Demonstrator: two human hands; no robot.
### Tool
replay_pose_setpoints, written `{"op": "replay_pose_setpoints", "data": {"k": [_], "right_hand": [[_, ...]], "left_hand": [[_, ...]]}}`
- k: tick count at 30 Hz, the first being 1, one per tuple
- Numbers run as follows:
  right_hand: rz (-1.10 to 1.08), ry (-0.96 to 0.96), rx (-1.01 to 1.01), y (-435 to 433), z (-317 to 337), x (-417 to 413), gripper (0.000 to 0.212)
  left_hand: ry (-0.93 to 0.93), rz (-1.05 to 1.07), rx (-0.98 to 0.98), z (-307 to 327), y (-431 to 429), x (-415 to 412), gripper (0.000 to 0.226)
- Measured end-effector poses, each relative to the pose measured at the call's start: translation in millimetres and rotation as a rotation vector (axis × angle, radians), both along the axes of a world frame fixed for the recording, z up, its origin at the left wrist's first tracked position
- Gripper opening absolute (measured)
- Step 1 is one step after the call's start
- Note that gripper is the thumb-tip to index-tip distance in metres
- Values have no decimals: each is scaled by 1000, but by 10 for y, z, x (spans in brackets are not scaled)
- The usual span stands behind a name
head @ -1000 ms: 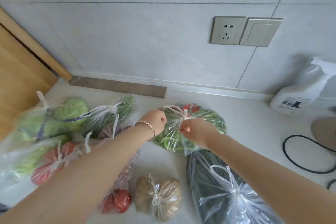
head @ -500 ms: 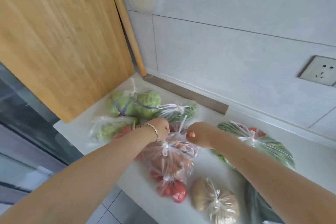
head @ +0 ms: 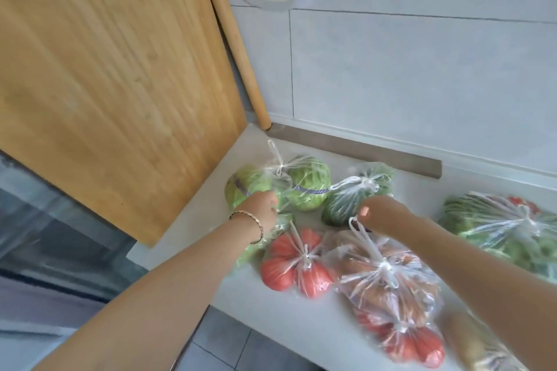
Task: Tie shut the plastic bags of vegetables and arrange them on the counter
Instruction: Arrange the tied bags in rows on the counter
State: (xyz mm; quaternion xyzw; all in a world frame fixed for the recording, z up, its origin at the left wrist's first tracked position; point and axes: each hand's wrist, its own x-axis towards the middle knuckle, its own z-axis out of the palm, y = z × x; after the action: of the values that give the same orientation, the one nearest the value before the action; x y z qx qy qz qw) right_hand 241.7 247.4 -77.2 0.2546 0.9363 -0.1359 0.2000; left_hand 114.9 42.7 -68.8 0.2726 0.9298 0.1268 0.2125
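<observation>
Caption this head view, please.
Right hand pinches the orange-vegetable bag by its handle; left hand at the cabbage bag.

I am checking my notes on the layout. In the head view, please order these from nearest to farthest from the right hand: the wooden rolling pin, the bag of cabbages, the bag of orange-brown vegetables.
1. Bag of orange-brown vegetables: on the near side of the right hand, which pinches its handle.
2. Bag of cabbages: back left.
3. Wooden rolling pin: leaning in the far corner.

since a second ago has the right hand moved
Yes, leftward: the right hand was beyond the right end of the grey strip; now it pinches a bag handle left of that end.
</observation>
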Motion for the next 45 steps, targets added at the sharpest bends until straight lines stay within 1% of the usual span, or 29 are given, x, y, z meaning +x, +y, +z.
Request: {"op": "replay_pose_setpoints", "data": {"k": [2, 4, 6, 7, 9, 10, 11, 13, 15, 16, 17, 19, 20, 22, 25, 27, 30, 34, 36, 40, 43, 45], "right_hand": [[-127, -2, -43, 69, -79, -75, 29], [-280, 15, -114, 175, -193, -222, 32], [-424, 78, -195, 273, -349, -366, 35], [-498, 125, -233, 322, -443, -459, 40], [-604, 152, -285, 433, -664, -631, 63], [-638, 153, -312, 463, -793, -678, 72], [-668, 161, -332, 518, -927, -750, 75], [-723, 166, -341, 629, -1150, -867, 71], [-770, 145, -335, 636, -1186, -943, 65], [-799, 126, -325, 631, -1194, -974, 62], [-821, 130, -299, 601, -1165, -1010, 60], [-826, 153, -248, 567, -1080, -1084, 52], [-830, 180, -230, 546, -1027, -1125, 48], [-833, 274, -206, 502, -906, -1176, 36], [-815, 407, -182, 425, -740, -1261, 22], [-790, 465, -189, 330, -613, -1355, 22], [-761, 516, -171, 245, -435, -1531, 23], [-773, 554, -159, 149, -288, -1852, 22], [-792, 525, -198, 87, -268, -2008, 20], [-809, 485, -275, -45, -367, -2300, 21], [-795, 499, -347, -160, -464, -2550, 18], [-775, 501, -384, -238, -512, -2731, 19]], "left_hand": [[32, -3, 19, -40, 96, -146, 32], [108, -61, 18, -94, 248, -322, 39], [195, -110, 4, -117, 350, -465, 41], [232, -124, -8, -127, 401, -549, 40], [270, -146, -43, -172, 538, -748, 36], [253, -147, -74, -182, 563, -806, 34], [231, -151, -105, -198, 612, -887, 32], [184, -172, -168, -222, 703, -1022, 33], [127, -200, -231, -238, 747, -1083, 39], [93, -201, -236, -257, 774, -1114, 40], [52, -199, -213, -282, 799, -1133, 34], [-42, -143, -104, -365, 822, -1199, 12], [-89, -106, -41, -411, 821, -1244, 18], [-143, -76, 57, -457, 801, -1294, 36], [-186, -74, 174, -426, 764, -1348, 41], [-189, -94, 218, -394, 719, -1420, 42], [-165, -62, 314, -352, 658, -1611, 45], [-184, 98, 446, -314, 591, -1928, 40], [-172, 142, 481, -316, 586, -2062, 34], [-153, 239, 551, -337, 614, -2404, 31], [-111, 266, 564, -346, 631, -2663, 35], [-81, 297, 560, -355, 630, -2798, 42]]}}
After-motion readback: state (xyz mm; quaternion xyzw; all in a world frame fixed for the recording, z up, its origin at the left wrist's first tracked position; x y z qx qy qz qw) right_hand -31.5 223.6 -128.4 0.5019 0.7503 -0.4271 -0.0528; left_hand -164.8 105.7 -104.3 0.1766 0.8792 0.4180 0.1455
